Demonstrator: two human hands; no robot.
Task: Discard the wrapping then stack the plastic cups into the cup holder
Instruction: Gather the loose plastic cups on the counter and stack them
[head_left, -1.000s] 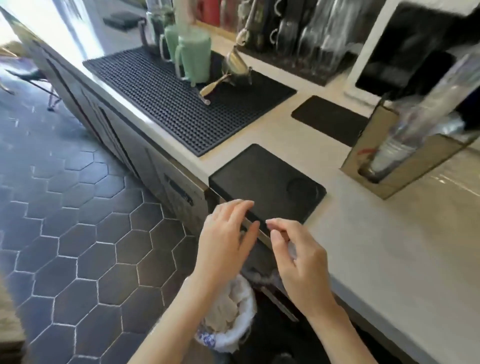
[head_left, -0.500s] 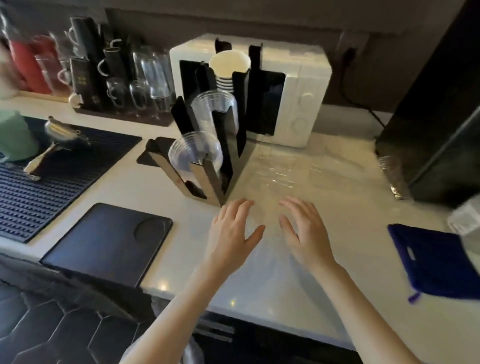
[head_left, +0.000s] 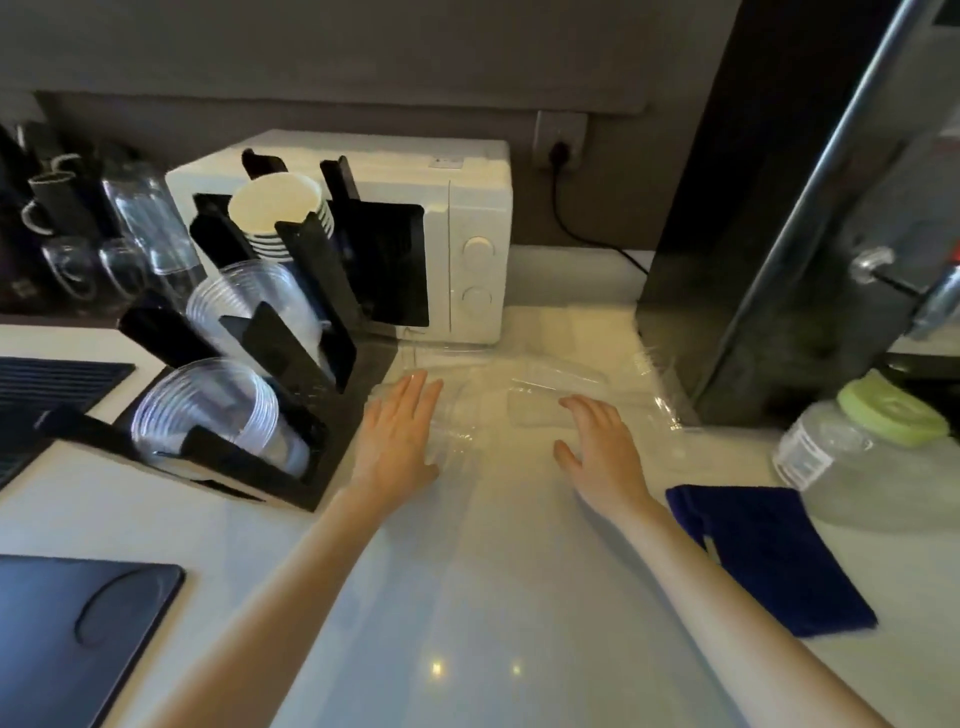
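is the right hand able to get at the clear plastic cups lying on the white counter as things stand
Probably yes: the right hand hovers open just short of the clear plastic cups, with nothing between them.

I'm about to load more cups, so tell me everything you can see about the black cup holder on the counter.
The cup holder is a black rack, apparently of flat plastic panels, with three slanted slots stepped front to back. It stands on the white counter in front of the microwave. The front two slots hold nested clear plastic cups; the rear slot holds white paper cups. All cups tilt mouth-up toward the camera. The left hand lies beside its right edge.
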